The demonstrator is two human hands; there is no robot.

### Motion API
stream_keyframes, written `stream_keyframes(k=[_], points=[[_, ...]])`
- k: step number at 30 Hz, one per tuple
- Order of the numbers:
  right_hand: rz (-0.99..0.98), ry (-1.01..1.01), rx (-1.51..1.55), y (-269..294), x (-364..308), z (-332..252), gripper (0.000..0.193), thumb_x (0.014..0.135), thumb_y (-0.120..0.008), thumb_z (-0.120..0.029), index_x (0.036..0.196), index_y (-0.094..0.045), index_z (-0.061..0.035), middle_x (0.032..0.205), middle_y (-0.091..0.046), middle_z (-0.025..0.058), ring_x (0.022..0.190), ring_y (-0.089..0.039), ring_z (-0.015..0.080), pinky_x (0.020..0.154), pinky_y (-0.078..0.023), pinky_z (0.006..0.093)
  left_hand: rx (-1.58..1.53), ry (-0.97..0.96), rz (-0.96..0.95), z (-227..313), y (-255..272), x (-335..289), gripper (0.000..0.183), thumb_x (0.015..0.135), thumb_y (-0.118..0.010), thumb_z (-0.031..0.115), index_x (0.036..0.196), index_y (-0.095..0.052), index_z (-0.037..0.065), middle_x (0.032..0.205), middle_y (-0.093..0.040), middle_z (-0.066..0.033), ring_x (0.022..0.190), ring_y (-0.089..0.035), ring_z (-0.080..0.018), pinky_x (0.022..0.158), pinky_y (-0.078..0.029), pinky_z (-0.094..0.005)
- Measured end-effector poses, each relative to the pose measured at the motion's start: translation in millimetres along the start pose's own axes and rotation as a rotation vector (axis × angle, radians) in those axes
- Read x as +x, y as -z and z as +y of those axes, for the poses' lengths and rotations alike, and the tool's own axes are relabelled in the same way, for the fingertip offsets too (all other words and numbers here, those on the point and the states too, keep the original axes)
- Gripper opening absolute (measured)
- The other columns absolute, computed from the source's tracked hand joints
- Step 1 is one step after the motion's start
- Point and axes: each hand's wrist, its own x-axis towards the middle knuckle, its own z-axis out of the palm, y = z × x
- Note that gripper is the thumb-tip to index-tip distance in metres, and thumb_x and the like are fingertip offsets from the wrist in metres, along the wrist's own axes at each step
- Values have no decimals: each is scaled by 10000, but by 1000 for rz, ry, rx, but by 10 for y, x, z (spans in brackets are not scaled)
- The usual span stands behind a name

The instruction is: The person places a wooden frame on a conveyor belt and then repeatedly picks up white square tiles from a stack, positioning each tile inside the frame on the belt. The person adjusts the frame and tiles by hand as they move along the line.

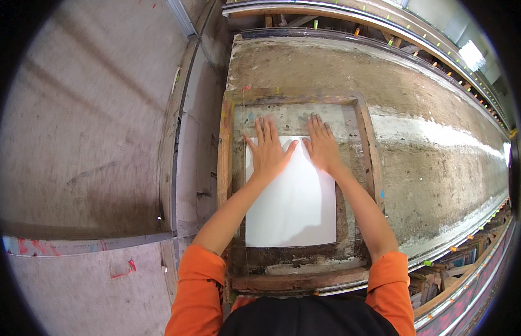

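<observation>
A white rectangular sheet lies inside a worn wooden frame on a long, stained table. My left hand rests flat across the sheet's upper left part, fingers spread and reaching past its far edge. At the upper right corner my right hand lies palm down, its fingers pointing away and its thumb near the far edge. Neither hand grips anything. Whether a mesh is stretched over the frame I cannot tell. A shadow falls on the sheet's lower right part.
The long table runs off to the right, with a pale strip along it and small coloured clips on its rails. Another railed table stands beyond. A grey panelled wall is at the left. Wooden pieces sit below at the right.
</observation>
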Motion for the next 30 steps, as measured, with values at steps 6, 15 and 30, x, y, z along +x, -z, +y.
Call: stream_keyframes(k=[6, 15, 30], points=[[-1, -1, -31, -4, 17, 10, 565, 941, -359, -318, 1364, -265, 45, 1428, -278, 196, 1354, -208, 284, 1107, -176, 420, 95, -186, 94, -179, -117, -37, 737, 897, -394, 467, 1368, -242, -78, 1462, -193, -209, 1375, -70, -361, 1065, -32, -594], [104, 15, 57, 124, -541, -114, 550, 900, -457, -243, 1323, -310, 76, 1358, -334, 273, 1308, -258, 376, 1081, -212, 453, -46, -108, 51, -320, 59, -517, 739, 880, -469, 395, 1338, -231, -134, 1413, -211, -304, 1352, -159, -377, 1109, -109, -463], [-132, -112, 80, 535, -250, -57, 477, 824, -529, -218, 1251, -429, -32, 1082, -574, 230, 1046, -529, 385, 993, -346, 437, -32, -137, -263, -360, 696, -155, 487, 807, -546, 363, 974, -582, -93, 1027, -587, -268, 1044, -539, -330, 989, -343, -445]])
